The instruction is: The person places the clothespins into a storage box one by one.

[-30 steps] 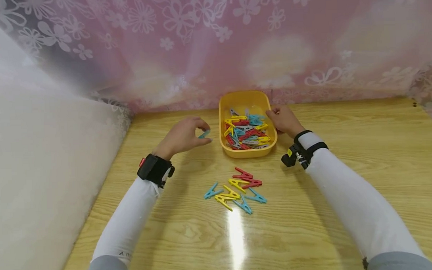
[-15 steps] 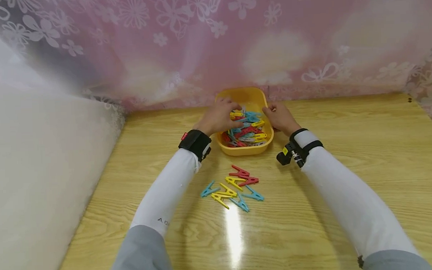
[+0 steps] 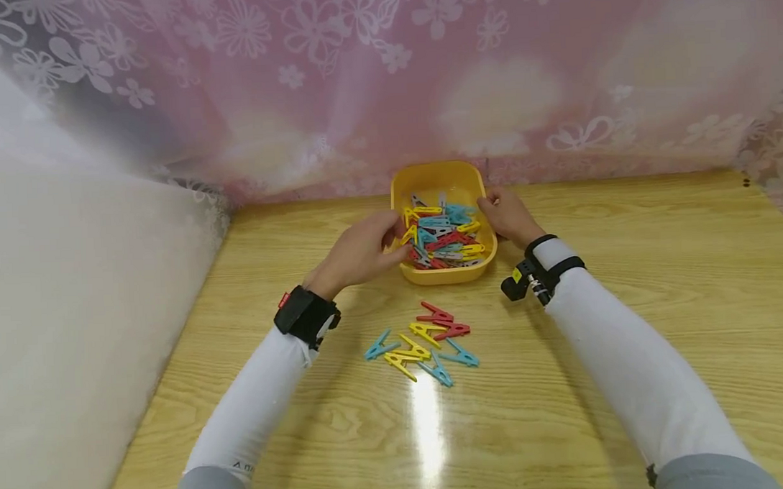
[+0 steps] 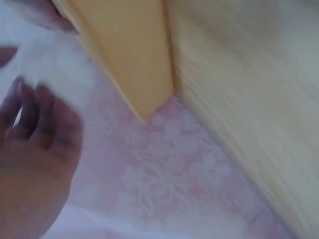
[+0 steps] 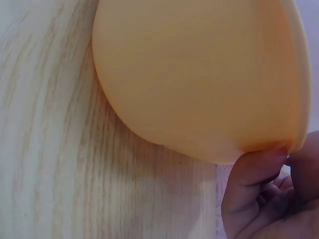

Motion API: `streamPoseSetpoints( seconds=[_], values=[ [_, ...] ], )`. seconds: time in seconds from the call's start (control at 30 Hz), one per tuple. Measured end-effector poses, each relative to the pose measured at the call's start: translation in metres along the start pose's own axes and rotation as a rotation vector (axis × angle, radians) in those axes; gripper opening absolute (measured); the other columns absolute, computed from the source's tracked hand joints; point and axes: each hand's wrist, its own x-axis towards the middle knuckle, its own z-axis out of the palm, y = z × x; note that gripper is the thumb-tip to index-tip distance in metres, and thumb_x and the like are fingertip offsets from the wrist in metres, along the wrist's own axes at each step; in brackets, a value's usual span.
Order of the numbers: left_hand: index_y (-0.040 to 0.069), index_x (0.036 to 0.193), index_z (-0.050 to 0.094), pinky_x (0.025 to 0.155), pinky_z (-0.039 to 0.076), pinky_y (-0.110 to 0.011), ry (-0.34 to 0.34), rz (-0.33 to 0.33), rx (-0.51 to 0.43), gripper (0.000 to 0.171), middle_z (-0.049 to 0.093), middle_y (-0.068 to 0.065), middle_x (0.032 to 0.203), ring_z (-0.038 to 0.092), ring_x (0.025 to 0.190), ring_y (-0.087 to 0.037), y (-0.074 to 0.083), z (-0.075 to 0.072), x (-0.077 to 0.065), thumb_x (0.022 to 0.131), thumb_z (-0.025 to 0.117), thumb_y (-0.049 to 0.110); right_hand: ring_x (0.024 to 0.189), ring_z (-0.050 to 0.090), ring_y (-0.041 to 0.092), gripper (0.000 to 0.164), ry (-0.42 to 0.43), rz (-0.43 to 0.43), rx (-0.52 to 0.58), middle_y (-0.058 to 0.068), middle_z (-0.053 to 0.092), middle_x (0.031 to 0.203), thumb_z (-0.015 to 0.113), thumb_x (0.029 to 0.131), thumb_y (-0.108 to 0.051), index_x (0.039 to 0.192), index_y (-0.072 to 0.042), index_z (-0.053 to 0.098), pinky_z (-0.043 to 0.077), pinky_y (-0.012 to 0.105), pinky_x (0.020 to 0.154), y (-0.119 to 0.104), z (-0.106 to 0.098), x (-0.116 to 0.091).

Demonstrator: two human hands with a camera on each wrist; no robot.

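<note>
A yellow plastic basin (image 3: 439, 275) stands near the back of the table, filled with a jumble of red, yellow, blue and grey clothespins (image 3: 446, 240). Fingers loosely curved and nothing between them, my left hand (image 3: 366, 251) is at the basin's left rim; the left wrist view shows the same hand (image 4: 40, 149) beside the basin wall (image 4: 124, 50). My right hand (image 3: 512, 217) pinches the right rim, and up close the thumb and a finger of that hand (image 5: 264, 194) grip the edge. Blue clothespins (image 3: 436, 370), yellow ones (image 3: 414, 348) and red ones (image 3: 451, 330) lie loose in front.
A pink flowered cloth (image 3: 335, 117) hangs right behind the basin. On the left a white surface (image 3: 95, 283) borders the wooden table (image 3: 625, 251). Both forearms reach in from the front, a camera (image 3: 516, 287) strapped to the right wrist.
My left hand carried a blue clothespin over the basin, let it go among the others, and has drawn back left to the rim. My right hand stays on the rim.
</note>
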Motion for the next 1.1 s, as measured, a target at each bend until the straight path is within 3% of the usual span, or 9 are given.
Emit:
streamPoseSetpoints(
  seconds=[0.17,0.37,0.67,1.1],
  values=[
    [0.012,0.095,0.058,0.061,0.038,-0.029,-0.205,-0.069,0.039,0.022,0.052,0.0,0.078,0.046,0.067,-0.014,-0.001,0.002,-0.045,0.089,0.065,0.032,0.061,0.053,0.019,0.028,0.007,-0.001,0.003,0.014,0.044,0.088,0.038,0.103,-0.027,0.104,0.0,0.04,0.049,0.025,0.05,0.002,0.006,-0.001],
    [0.014,0.098,0.06,0.061,0.042,-0.029,-0.353,-0.161,0.092,0.034,0.054,0.003,0.083,0.049,0.071,-0.012,0.008,0.013,-0.075,0.085,0.067,0.045,0.056,0.046,0.016,0.027,0.036,-0.017,-0.025,0.01,0.04,0.077,0.037,0.103,-0.028,0.102,-0.001,0.04,0.046,0.026,0.05,0.001,0.006,-0.002],
    [0.016,0.092,0.057,0.06,0.038,-0.028,-0.451,-0.197,0.149,0.035,0.049,0.005,0.079,0.047,0.068,-0.01,0.019,0.031,-0.088,0.086,0.065,0.05,0.054,0.045,0.015,0.026,0.043,-0.017,-0.041,0.009,0.04,0.073,0.037,0.103,-0.027,0.099,-0.002,0.041,0.046,0.027,0.05,0.001,0.006,0.0],
    [0.017,0.084,0.056,0.057,0.037,-0.028,-0.44,-0.195,0.219,0.029,0.048,0.004,0.077,0.046,0.065,-0.012,0.017,0.044,-0.087,0.087,0.063,0.046,0.055,0.044,0.016,0.026,0.053,-0.008,-0.067,0.009,0.04,0.075,0.036,0.103,-0.028,0.098,-0.003,0.041,0.044,0.025,0.049,0.0,0.007,0.0]
  ],
)
